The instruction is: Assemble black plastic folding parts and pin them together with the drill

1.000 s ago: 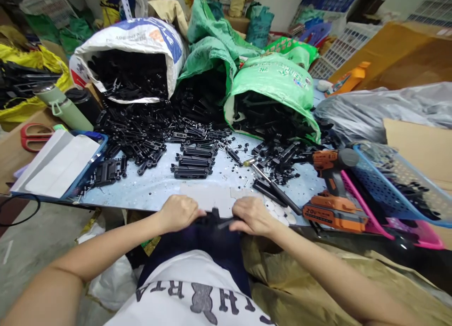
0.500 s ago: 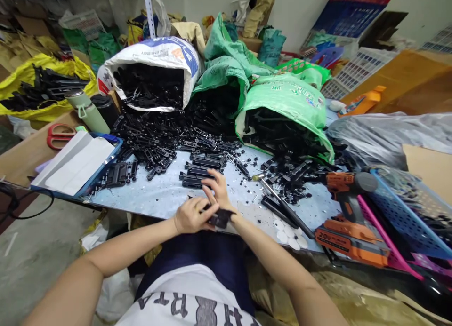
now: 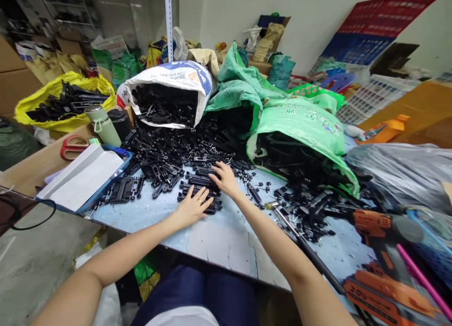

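My left hand [image 3: 192, 206] lies flat with its fingers spread on the near edge of a stack of flat black plastic parts [image 3: 197, 187] in the middle of the blue table [image 3: 219, 236]. My right hand [image 3: 224, 177] rests with fingers stretched out on the far right side of the same stack. Neither hand is wrapped round anything. Behind the stack lies a heap of loose black parts [image 3: 158, 152], spilled from a white sack [image 3: 176, 81] and green sacks [image 3: 300, 123].
An orange cordless drill [image 3: 381, 236] and a long screwdriver [image 3: 300, 236] lie at the right. A blue tray with white sheets [image 3: 84, 178], red scissors [image 3: 72, 147] and a green bottle [image 3: 102, 125] stand at the left. A yellow sack of parts [image 3: 63, 100] sits far left.
Both hands have left my lap and reached forward onto the stack of black parts. The small black piece held between them earlier is no longer in hand. The view has tilted upward.
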